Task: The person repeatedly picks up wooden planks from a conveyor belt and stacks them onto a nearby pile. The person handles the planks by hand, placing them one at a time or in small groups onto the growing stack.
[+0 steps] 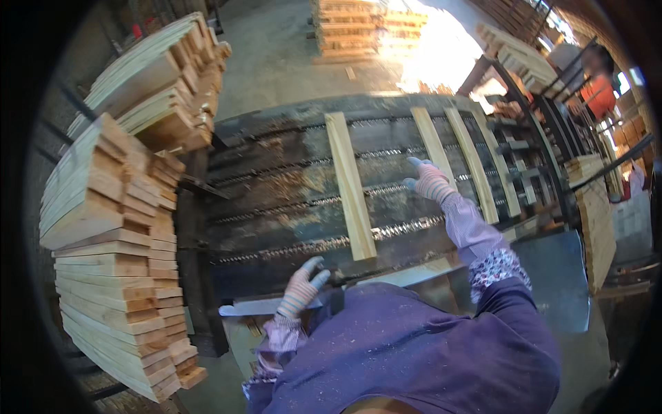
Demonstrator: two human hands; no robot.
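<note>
Pale wooden boards lie across the metal chains of a dark conveyor table [269, 228]. One board [352, 193] stands alone near the middle. Farther right come a second board [427, 131], a third board [474, 165] and a fourth board [498, 162]. My right hand [433, 183], in a striped glove with pale blue fingertips, reaches over the table beside the second board, its fingers apart and holding nothing. Close to the table's near edge, my left hand [301, 290] in a matching glove is empty, thumb and fingers spread.
Tall stacks of cut boards [117, 276] line the left side, with another stack [158, 76] behind. A bundled wood pile [358, 31] sits on the far floor. At right, a metal frame [531, 117] rises beside the conveyor; a person in orange [598, 95] is beyond it.
</note>
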